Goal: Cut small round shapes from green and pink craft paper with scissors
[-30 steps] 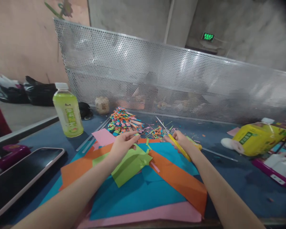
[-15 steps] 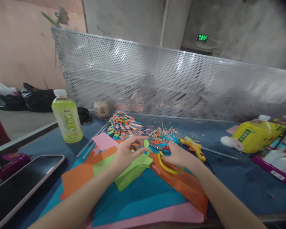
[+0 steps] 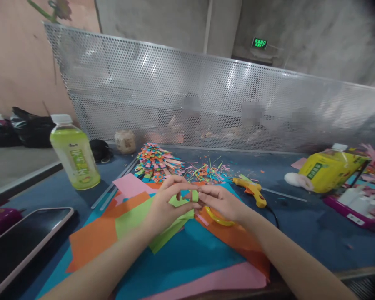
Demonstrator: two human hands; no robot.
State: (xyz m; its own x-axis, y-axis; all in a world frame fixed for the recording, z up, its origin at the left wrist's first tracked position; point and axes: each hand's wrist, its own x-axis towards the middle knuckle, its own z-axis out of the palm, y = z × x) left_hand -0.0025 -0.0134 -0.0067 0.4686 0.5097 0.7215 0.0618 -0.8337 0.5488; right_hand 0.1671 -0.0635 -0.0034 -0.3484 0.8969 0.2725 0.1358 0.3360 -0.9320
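Your left hand (image 3: 164, 206) and your right hand (image 3: 222, 201) meet fingertip to fingertip just above the spread of paper. Between them you pinch a small green paper strip (image 3: 195, 195), which stands upright. Both hands are closed narrowly on it, thumb and forefinger pressed to its sides, with the other fingers loosely curled.

Under your left hand lies a green paper sheet (image 3: 134, 214), overlapping an orange sheet (image 3: 90, 239) and a blue sheet (image 3: 181, 258). A pink sheet (image 3: 212, 281) lies along the near edge of the counter (image 3: 303, 227). The loop of a yellow scissors handle (image 3: 218, 220) shows just below your right palm, resting on orange paper.

Beyond your fingers sits a pile of coloured paper pieces (image 3: 155, 159), with thin offcuts scattered to its right. A yellow glue gun (image 3: 253, 192) lies near your right hand but apart from it.

A green tea bottle (image 3: 75, 156) stands upright to the far left, and a phone (image 3: 21, 243) lies face up at the near left corner. A yellow drink pack (image 3: 331, 168) lies on its side at the right. A perforated metal screen (image 3: 206, 96) runs along the back of the counter.
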